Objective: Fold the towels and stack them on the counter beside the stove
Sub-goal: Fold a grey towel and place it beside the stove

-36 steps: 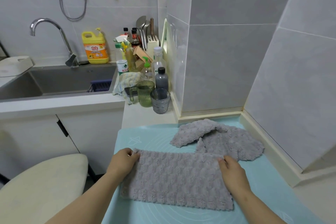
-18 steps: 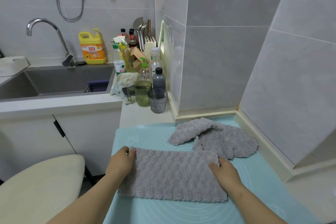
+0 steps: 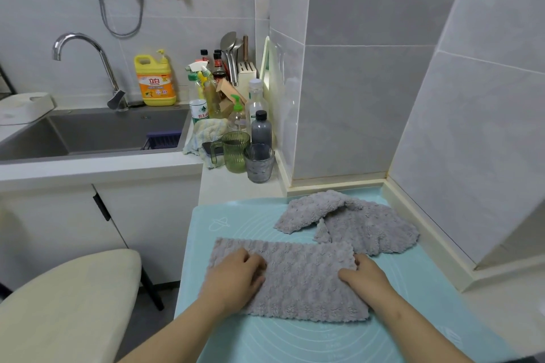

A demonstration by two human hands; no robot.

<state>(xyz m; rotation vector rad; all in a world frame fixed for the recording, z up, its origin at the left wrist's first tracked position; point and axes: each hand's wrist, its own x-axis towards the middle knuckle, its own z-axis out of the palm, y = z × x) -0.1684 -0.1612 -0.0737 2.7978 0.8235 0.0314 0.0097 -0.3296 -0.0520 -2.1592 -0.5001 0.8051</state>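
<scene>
the left hand (image 3: 236, 277) and right hand (image 3: 364, 277) lay flat, fingers loosely spread, gripping nothing, on a half-folded grey towel (image 3: 298, 280); the crumpled grey towel (image 3: 362, 224) behind remained unfolded, nothing stacked.

On the worktop, the teal mat (image 3: 295, 339) lies bare at 6 o'clock and along its 9 o'clock edge, giving open passage there. Both hands (image 3: 236, 277) (image 3: 364, 277) press on the flat grey towel (image 3: 300, 280) mid-mat. At 1 o'clock a crumpled grey towel (image 3: 362, 224) fills the corner, touching the flat one. Tiled walls (image 3: 472, 127) close off 12 to 3 o'clock. At 11 o'clock a grey cup (image 3: 259, 163), green mug (image 3: 234, 155) and bottles (image 3: 261, 130) crowd together. A cream chair seat (image 3: 65, 303) stands at 8 o'clock.
</scene>
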